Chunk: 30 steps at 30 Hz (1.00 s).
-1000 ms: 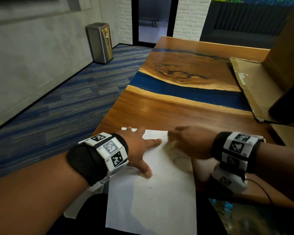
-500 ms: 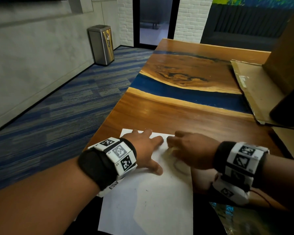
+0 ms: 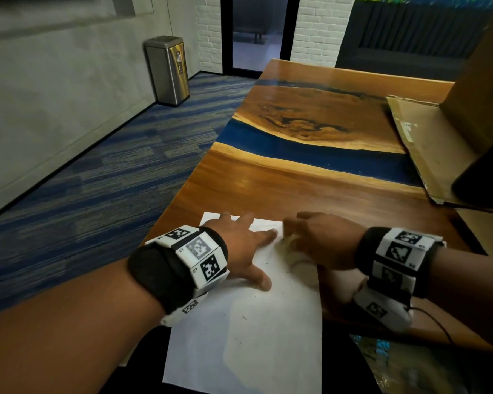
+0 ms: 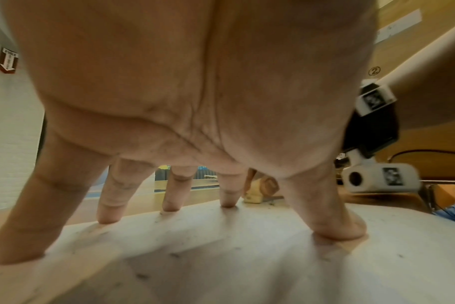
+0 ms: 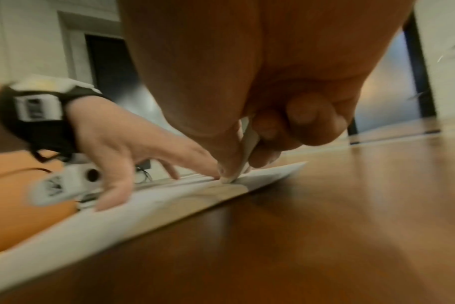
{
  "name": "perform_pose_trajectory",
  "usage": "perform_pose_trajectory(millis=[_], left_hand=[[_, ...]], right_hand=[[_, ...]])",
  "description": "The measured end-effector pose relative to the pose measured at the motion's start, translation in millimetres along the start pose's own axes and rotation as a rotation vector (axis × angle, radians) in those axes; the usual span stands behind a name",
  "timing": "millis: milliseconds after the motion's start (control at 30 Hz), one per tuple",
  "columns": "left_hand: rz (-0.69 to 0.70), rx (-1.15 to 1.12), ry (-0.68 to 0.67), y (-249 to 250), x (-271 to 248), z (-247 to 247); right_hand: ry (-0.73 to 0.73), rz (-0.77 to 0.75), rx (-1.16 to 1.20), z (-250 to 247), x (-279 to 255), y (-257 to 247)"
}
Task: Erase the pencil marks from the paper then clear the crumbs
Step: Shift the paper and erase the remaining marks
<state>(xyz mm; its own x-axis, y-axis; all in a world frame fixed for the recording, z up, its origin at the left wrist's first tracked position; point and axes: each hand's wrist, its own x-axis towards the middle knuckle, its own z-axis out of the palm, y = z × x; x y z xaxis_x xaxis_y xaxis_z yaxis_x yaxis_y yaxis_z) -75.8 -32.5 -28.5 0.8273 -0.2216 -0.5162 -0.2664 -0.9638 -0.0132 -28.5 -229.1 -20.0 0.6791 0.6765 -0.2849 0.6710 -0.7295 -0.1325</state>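
A white sheet of paper lies at the near edge of the wooden table, its lower part hanging over the edge. My left hand presses on the sheet's upper left with fingers spread flat. My right hand pinches a pale eraser between thumb and fingers, its tip on the paper near the top right corner. Dark eraser crumbs are scattered over the sheet. The eraser also shows beyond my left fingers.
A flattened cardboard sheet and a dark object lie at the table's right. A steel bin stands on the carpet by the wall at far left. The table's left edge drops to the blue carpet.
My right hand has rubbed slightly left and back near the paper's top right corner. My left hand stays planted on the sheet. The head view has shifted a little.
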Motion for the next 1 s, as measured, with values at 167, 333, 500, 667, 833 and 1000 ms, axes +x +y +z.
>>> perform_pose_trajectory(millis=[167,333,500,667,833,1000], left_hand=[[0.002,-0.012,0.0,-1,2,-1],[-0.01,0.007,-0.006,0,4,-1],[-0.007,0.024,-0.013,0,3,-3],[-0.023,0.036,-0.032,3,2,-6],[-0.016,0.038,-0.042,4,0,-9],[-0.024,0.042,-0.042,5,-1,-9]], right_hand=[[-0.058,-0.154,0.021,6,-14,-16],[0.025,0.023,-0.067,-1,-2,12],[-0.064,-0.178,-0.001,13,-20,-14],[0.031,0.037,-0.075,2,-6,16],[-0.066,-0.172,-0.047,12,-22,-9],[0.023,0.052,-0.099,0,-15,22]])
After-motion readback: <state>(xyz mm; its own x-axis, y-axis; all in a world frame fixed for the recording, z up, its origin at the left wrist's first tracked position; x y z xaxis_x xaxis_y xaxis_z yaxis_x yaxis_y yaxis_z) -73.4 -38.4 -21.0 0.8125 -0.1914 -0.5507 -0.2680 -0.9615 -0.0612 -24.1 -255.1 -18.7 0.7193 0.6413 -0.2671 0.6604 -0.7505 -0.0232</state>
